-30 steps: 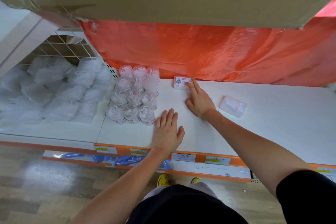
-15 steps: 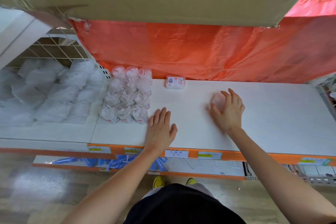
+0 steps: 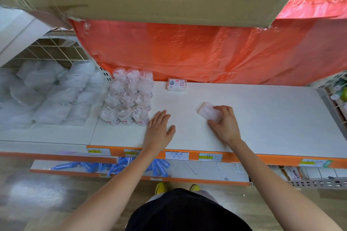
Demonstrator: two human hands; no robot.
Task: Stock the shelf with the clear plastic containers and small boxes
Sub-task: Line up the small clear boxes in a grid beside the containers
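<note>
— Right hand (image 3: pixel 225 125) is curled around a small clear plastic box (image 3: pixel 209 112), gripping it low over the white shelf (image 3: pixel 262 118).

— And the left hand (image 3: pixel 159 127)?

— Flat on the shelf, fingers spread, grasping nothing, just right of the cluster of clear round plastic containers (image 3: pixel 129 97).

— That small labelled box (image 3: pixel 177 84)?

— Behind the containers' right side, against the orange plastic sheet (image 3: pixel 206 52).

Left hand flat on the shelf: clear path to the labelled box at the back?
Probably yes. Left hand is empty, and bare shelf lies between it and the box; the containers stand off to its left.
</note>
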